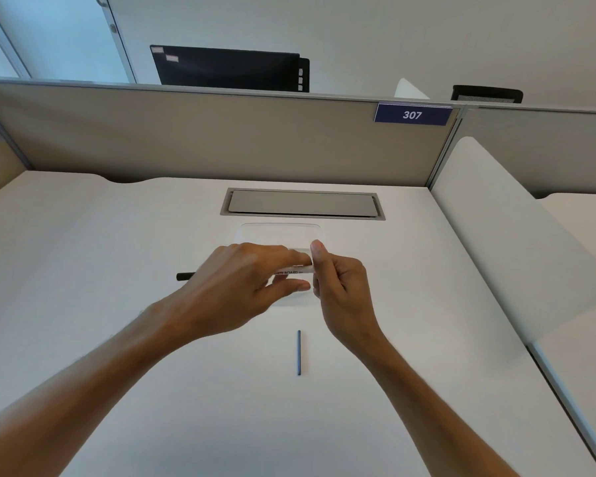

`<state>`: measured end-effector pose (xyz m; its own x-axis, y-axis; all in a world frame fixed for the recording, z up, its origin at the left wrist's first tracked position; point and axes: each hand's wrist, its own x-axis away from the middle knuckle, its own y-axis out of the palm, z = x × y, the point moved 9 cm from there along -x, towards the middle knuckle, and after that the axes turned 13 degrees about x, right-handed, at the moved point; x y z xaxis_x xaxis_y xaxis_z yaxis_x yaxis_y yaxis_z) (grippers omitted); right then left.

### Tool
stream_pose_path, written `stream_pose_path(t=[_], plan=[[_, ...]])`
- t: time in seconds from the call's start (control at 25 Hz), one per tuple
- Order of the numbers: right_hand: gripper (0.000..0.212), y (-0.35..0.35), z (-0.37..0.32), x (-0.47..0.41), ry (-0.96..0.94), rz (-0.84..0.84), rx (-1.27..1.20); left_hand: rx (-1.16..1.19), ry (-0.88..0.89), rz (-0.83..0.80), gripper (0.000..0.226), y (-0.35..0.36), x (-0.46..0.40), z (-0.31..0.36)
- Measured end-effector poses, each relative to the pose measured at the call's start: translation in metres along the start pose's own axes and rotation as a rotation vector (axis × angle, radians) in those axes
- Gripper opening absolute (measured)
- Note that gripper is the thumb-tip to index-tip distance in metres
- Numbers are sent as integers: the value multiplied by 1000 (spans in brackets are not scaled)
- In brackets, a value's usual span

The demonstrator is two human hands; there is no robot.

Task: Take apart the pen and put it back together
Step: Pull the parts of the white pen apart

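Observation:
A white whiteboard pen barrel with black lettering lies level between both hands, above the desk. My left hand grips it from the left, thumb below and fingers on top. My right hand closes on the barrel's right end, which its fingers hide. A black piece sticks out to the left from behind my left hand; whether it joins the barrel is hidden. A thin dark blue rod lies loose on the white desk, nearer me than the hands.
A clear shallow plastic tray sits on the desk just behind the hands. Behind it is a grey cable hatch. A beige partition closes off the back, and a white side panel stands on the right.

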<state>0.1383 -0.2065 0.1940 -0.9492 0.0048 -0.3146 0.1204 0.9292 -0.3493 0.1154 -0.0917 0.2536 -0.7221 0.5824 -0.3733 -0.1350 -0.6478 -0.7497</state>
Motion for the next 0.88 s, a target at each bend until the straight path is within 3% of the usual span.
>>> stream_pose_path(t=[0.28, 0.52, 0.64, 0.88], plan=[[50, -8, -30, 8, -254, 27, 90, 244, 37, -151, 21, -3, -9, 13], [54, -12, -56, 14, -603, 26, 367, 402, -67, -326, 29, -1, -8, 3], [51, -11, -41, 9, -488, -15, 421, 336, -43, -296, 26, -4, -8, 1], [49, -21, -10, 2, -135, -9, 59, 163, -67, -139, 23, -15, -4, -13]])
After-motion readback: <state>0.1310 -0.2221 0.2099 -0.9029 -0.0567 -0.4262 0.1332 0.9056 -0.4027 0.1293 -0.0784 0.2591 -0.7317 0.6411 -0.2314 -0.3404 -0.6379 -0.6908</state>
